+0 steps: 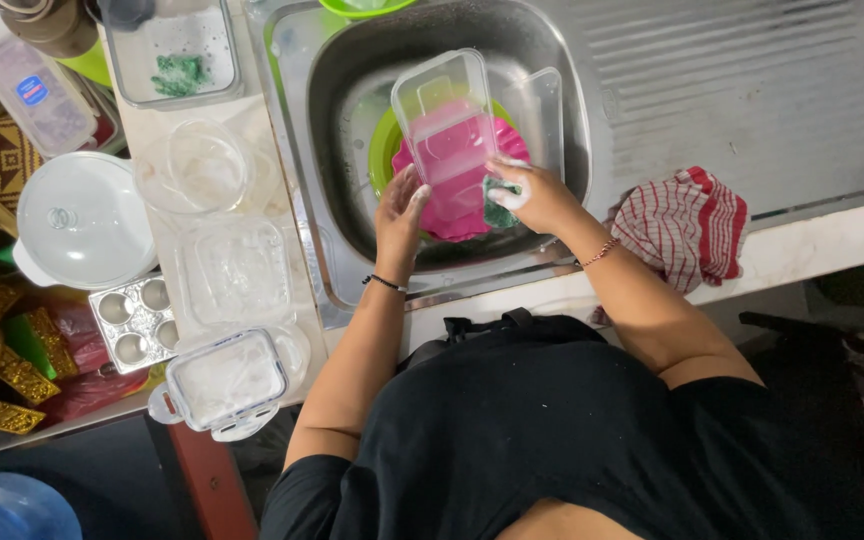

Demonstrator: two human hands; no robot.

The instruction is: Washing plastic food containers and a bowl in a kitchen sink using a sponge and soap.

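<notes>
Steel sink (324, 120) fills the middle, with a pink plate (462, 200) in it. Over the plate, the left hand (399, 212) grips a clear box (444, 115) while the right hand (535, 192) clenches a soapy green scrubber (498, 212) against the box. A checked cloth (682, 225) lies right of the sink.

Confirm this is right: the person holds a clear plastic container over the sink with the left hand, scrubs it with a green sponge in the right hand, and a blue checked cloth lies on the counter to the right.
One detail is wrong: the head view shows the cloth is red and white checked, not blue. The rest stands: the left hand steadies the clear plastic container over the sink, and the right hand holds a soapy green sponge against it.
</notes>
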